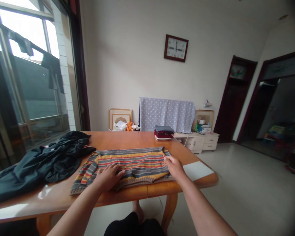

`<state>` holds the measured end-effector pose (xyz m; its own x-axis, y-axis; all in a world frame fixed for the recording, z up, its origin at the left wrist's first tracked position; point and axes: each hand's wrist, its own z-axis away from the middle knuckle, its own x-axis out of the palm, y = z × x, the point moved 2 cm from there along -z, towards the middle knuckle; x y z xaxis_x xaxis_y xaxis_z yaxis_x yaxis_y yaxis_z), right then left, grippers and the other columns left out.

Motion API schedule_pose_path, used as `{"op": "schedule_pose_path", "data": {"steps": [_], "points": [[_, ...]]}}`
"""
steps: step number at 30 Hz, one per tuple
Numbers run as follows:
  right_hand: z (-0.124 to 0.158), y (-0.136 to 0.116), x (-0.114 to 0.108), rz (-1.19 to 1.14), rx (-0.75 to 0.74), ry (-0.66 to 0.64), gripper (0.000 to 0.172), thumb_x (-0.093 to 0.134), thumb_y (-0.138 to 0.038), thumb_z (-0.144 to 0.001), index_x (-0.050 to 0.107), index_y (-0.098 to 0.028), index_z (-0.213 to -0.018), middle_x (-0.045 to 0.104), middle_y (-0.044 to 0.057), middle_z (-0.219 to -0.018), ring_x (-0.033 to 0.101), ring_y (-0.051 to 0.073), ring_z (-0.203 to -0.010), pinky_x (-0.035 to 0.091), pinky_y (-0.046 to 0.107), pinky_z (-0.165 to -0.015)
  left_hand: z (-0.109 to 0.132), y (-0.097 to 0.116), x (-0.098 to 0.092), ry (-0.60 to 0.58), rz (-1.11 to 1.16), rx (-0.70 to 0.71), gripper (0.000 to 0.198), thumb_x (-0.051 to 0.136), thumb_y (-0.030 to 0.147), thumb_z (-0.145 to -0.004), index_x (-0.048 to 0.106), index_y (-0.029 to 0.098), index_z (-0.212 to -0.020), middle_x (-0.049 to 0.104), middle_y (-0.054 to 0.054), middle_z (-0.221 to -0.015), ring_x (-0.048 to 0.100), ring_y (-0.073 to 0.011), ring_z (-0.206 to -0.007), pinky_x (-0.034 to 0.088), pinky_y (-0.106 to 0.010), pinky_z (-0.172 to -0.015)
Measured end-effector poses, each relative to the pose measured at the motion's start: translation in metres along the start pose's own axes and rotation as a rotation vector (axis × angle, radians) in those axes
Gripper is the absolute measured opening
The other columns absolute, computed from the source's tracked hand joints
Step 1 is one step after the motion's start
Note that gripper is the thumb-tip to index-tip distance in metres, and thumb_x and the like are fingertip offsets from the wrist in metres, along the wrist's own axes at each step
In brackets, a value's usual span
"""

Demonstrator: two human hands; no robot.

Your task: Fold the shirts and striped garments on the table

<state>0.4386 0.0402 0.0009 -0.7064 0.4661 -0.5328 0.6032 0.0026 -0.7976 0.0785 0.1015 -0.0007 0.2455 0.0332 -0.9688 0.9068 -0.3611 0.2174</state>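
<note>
A striped knit sweater (135,159) in grey, yellow and red lies spread sideways on the wooden table in front of me. One sleeve (88,168) with a ribbed brown cuff slants down at its left. My left hand (109,176) rests flat on the sweater's left part, fingers stretched out. At the right edge my right hand (173,167) pinches the knit fabric between thumb and fingers. Part of the sweater's right side is hidden behind that hand.
A heap of black clothing (46,164) covers the table's left side. A folded stack of clothes (164,132) sits at the far edge. A white sheet (198,170) lies at the right corner of the table (123,139). Beyond stands a low white cabinet (204,142).
</note>
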Motion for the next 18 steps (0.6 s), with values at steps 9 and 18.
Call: {"op": "schedule_pose_path", "data": {"steps": [9,18], "points": [[-0.025,0.053,-0.035,0.211,0.128,0.066,0.034,0.052,-0.047,-0.088,0.072,-0.02,-0.089,0.077,0.009,-0.093,0.07,0.024,-0.087,0.047,0.027,-0.073,-0.015,0.103,-0.008,0.096,0.307,0.261,0.043,0.046,0.053,-0.094,0.07,0.023,-0.113,0.071,-0.01,-0.114,0.063,-0.0276,-0.108,0.047,-0.034,-0.091],[-0.027,0.056,-0.025,0.307,0.178,-0.068,0.03,0.065,-0.039,-0.078,0.067,-0.026,-0.105,0.076,0.005,-0.096,0.069,0.024,-0.091,0.046,0.028,-0.073,-0.035,0.182,0.031,-0.066,0.628,0.365,0.025,0.059,0.04,-0.083,0.069,0.018,-0.092,0.068,-0.002,-0.084,0.058,-0.0183,-0.078,0.041,-0.026,-0.068]]}}
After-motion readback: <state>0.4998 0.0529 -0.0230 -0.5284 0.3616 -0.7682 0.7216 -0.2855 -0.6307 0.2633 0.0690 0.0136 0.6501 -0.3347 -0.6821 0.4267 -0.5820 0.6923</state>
